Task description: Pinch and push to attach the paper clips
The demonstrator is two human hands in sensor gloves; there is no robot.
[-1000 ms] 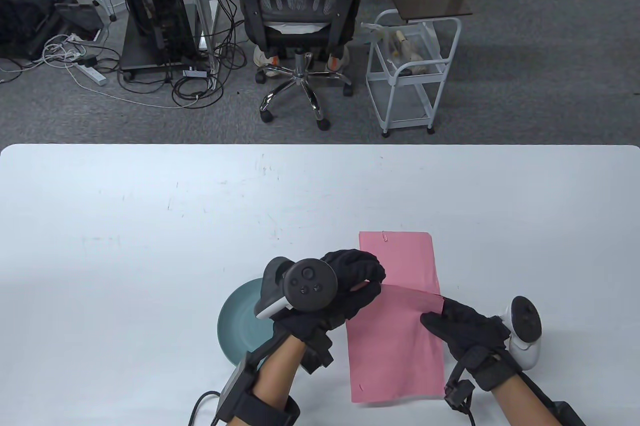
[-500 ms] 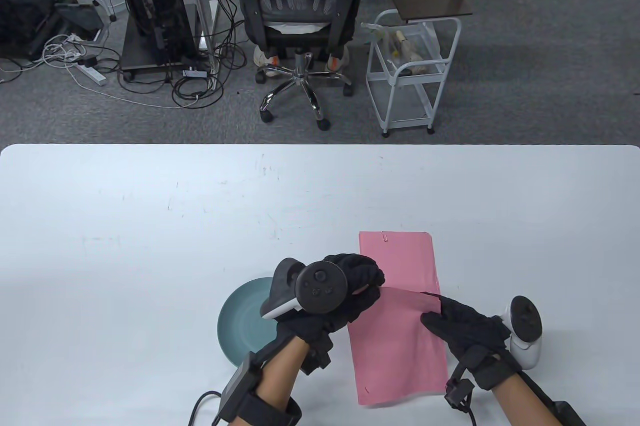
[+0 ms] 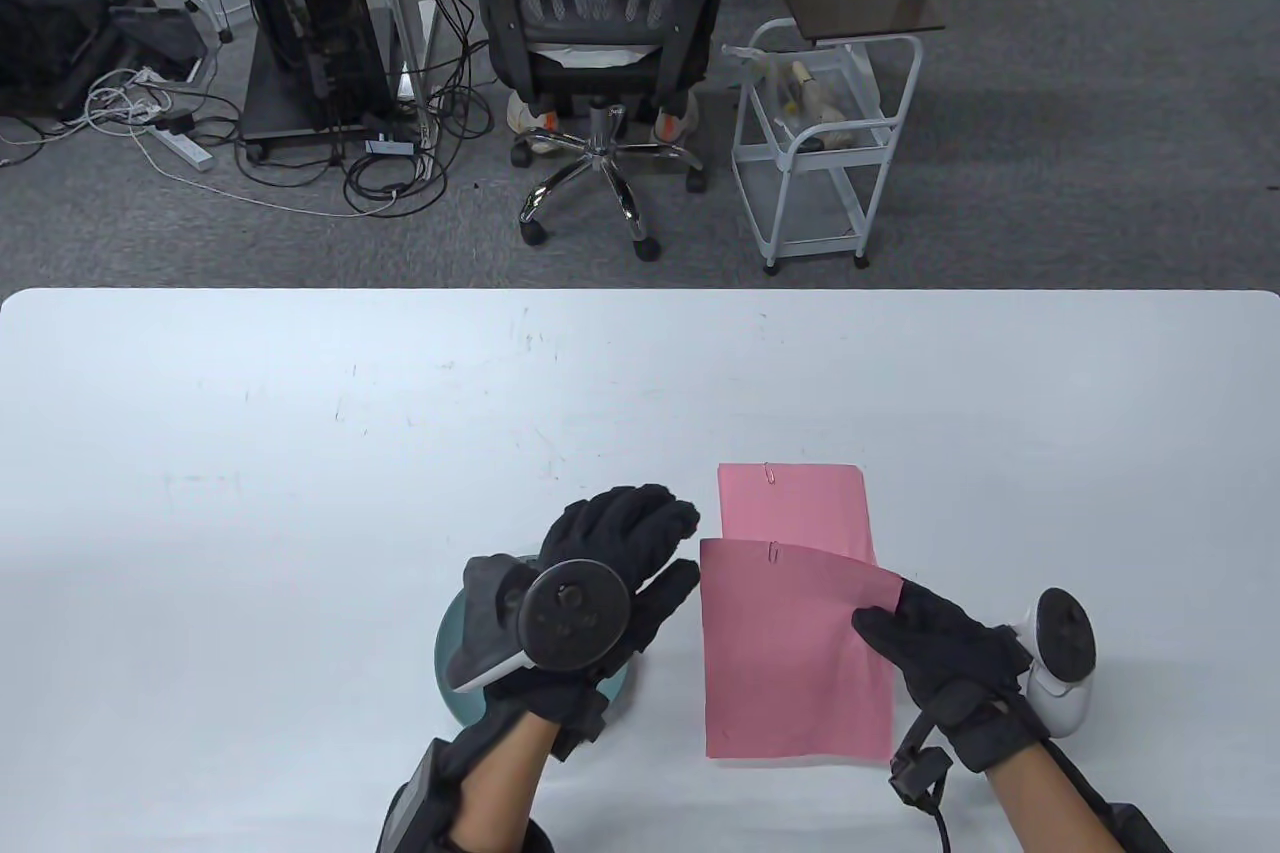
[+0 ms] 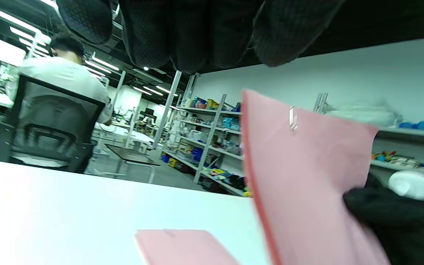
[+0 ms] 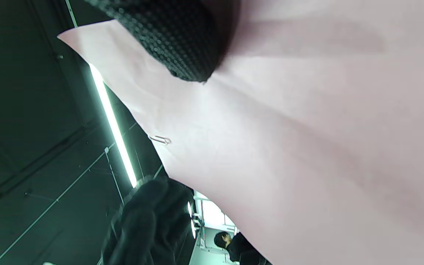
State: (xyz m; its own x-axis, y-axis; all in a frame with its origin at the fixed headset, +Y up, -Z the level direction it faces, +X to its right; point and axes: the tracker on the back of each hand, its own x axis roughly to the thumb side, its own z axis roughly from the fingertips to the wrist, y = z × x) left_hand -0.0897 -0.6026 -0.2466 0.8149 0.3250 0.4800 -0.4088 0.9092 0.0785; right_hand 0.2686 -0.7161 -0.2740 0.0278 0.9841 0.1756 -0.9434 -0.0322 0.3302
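Observation:
My right hand grips the right edge of a pink paper stack and holds its top edge raised off the table. A silver paper clip sits on that top edge; it also shows in the left wrist view and the right wrist view. My left hand is open with fingers spread, just left of the stack and apart from it. A second pink stack lies flat behind, with its own clip on the far edge.
A teal plate sits on the white table under my left wrist. Beyond the table's far edge stand an office chair and a white cart.
My left hand let go of the stack's top edge, opened and drew back left over the plate. The clip now shows on the stack, which has tipped up to face the camera.

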